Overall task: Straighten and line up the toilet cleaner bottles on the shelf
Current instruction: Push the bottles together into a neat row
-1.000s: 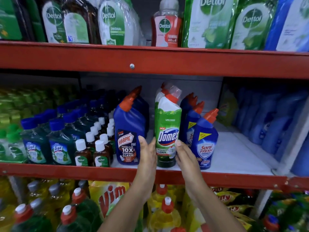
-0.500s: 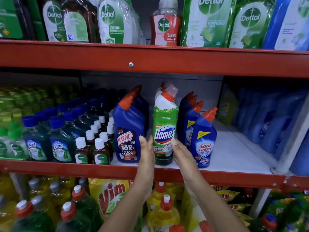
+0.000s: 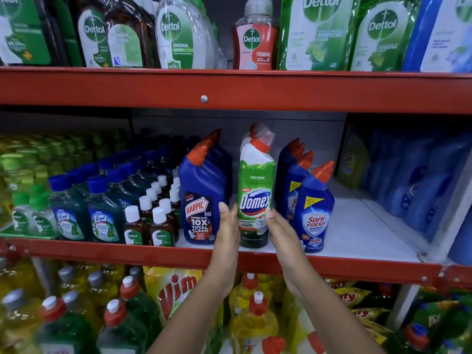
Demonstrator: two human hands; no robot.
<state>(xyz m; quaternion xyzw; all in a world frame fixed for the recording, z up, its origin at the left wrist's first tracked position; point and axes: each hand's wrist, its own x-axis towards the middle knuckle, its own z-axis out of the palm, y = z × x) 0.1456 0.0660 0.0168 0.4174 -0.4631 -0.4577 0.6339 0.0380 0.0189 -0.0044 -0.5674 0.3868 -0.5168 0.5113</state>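
A green and white Domex toilet cleaner bottle [image 3: 256, 180] stands upright near the front edge of the middle shelf [image 3: 357, 233]. My left hand [image 3: 228, 232] lies flat against its left side and my right hand [image 3: 280, 231] against its right side, so the bottle is clasped between them. More Domex bottles stand behind it, mostly hidden. Just left of it is a blue Harpic bottle [image 3: 201, 198] with others in a row behind. To the right, a blue Sani Fresh bottle [image 3: 315, 213] stands at the front of its own row.
Small brown Dettol bottles [image 3: 159, 226] and Lizol bottles [image 3: 103, 213] fill the shelf's left part. Blurred blue bottles [image 3: 421, 180] stand at the far right. The red upper shelf rail [image 3: 229, 90] hangs above the caps. Vim bottles sit on the shelf below.
The Domex bottle, which leaned slightly to the right, now stands straighter and a little nearer the Harpic bottle. Both hands stayed on its sides.
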